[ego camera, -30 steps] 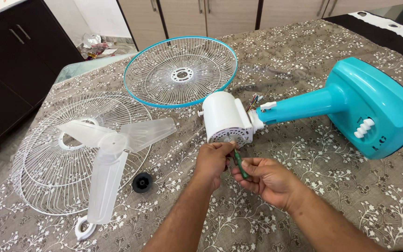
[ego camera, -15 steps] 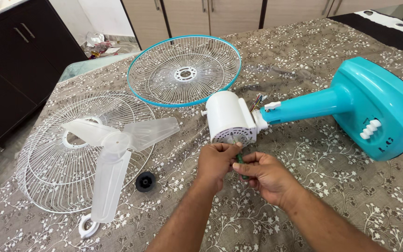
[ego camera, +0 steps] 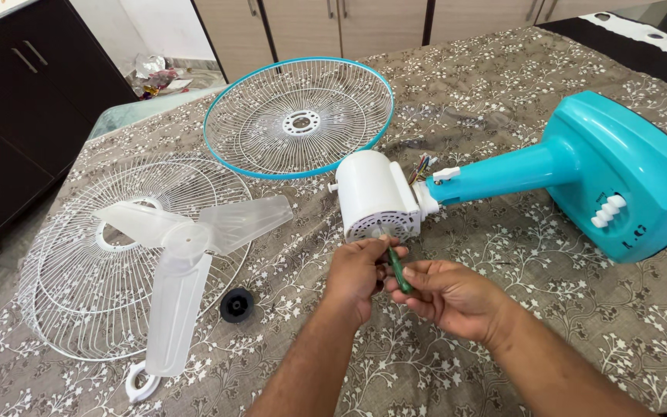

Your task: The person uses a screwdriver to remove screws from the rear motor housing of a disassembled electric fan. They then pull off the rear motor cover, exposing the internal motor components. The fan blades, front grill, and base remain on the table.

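Both hands meet at the white motor (ego camera: pixel 376 197) lying on the tabletop (ego camera: pixel 503 324): right hand (ego camera: pixel 449 297) grips a green screwdriver (ego camera: pixel 398 272), left hand (ego camera: pixel 357 270) pinches near its tip

Both hands meet just below the white motor housing (ego camera: pixel 376 197) of a dismantled fan. Left hand (ego camera: pixel 358 274) pinches near the tip of a green-handled screwdriver (ego camera: pixel 399 272), at the housing's vented face. Right hand (ego camera: pixel 445 297) grips the handle. Teal stand and base (ego camera: pixel 604 174) extends right from the housing. On the patterned cloth (ego camera: pixel 503 93): teal-rimmed grille (ego camera: pixel 299 116) beyond, translucent blade (ego camera: pixel 187 255) lying on a white grille (ego camera: pixel 79 270), black cap (ego camera: pixel 236 304) just beside it.
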